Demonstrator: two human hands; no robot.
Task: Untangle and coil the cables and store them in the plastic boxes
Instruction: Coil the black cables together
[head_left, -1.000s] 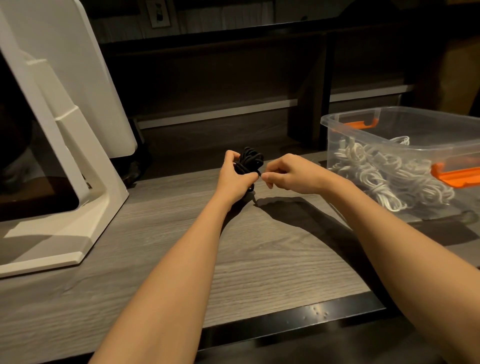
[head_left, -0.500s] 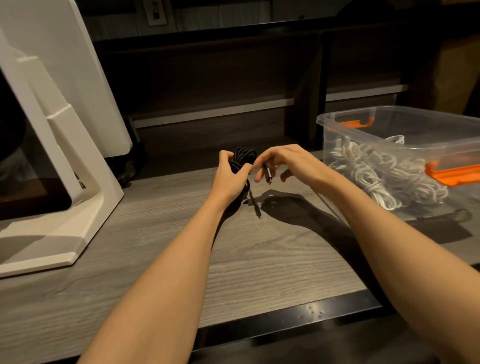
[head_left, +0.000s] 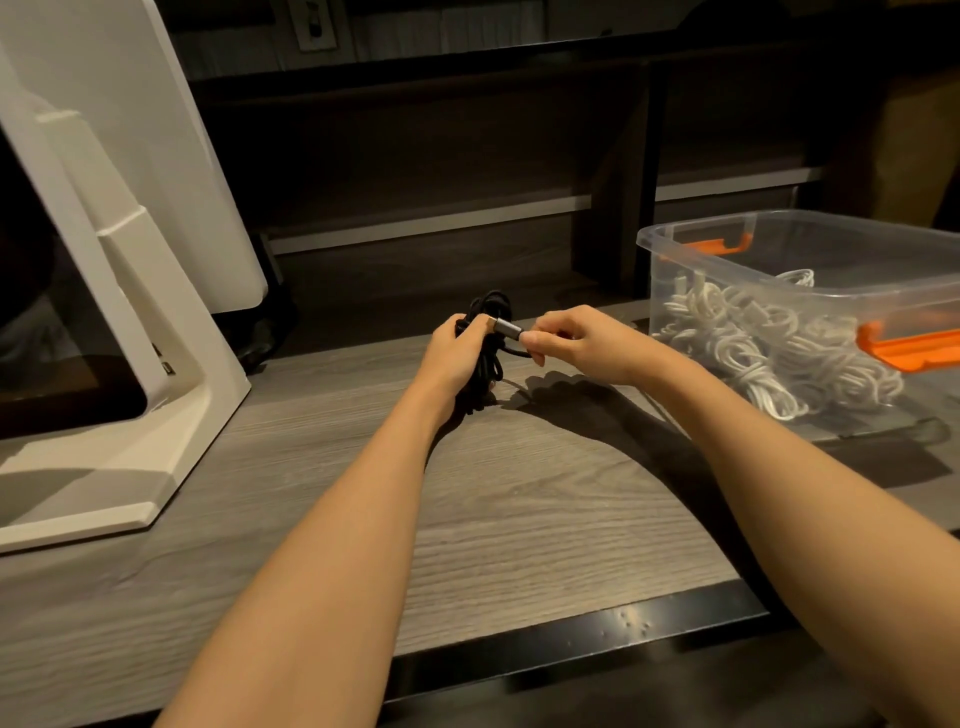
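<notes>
Grey wood-grain surface (head_left: 519, 519), dim shelving behind. Your left hand (head_left: 451, 358) holds a bundle of coiled black cable (head_left: 491, 332) above it, fingers wrapped round the loops. Your right hand (head_left: 576, 343) pinches the cable's metal plug (head_left: 504, 327) just beside the bundle; which fingers close that grip is hard to tell. Clear plastic box (head_left: 727, 244), orange latches, holds white cables (head_left: 769, 343) at right. White stand (head_left: 130, 322) at left.

Both bare forearms extend forward and converge at mid-desk height. The left hand (head_left: 451, 358) is curled around a black cable bundle (head_left: 491, 312), gripping it upright. The right hand (head_left: 576, 345) sits just beside it, fingers curled, thumb and forefinger pinching the metal plug (head_left: 506, 329) at the cable's end.
</notes>
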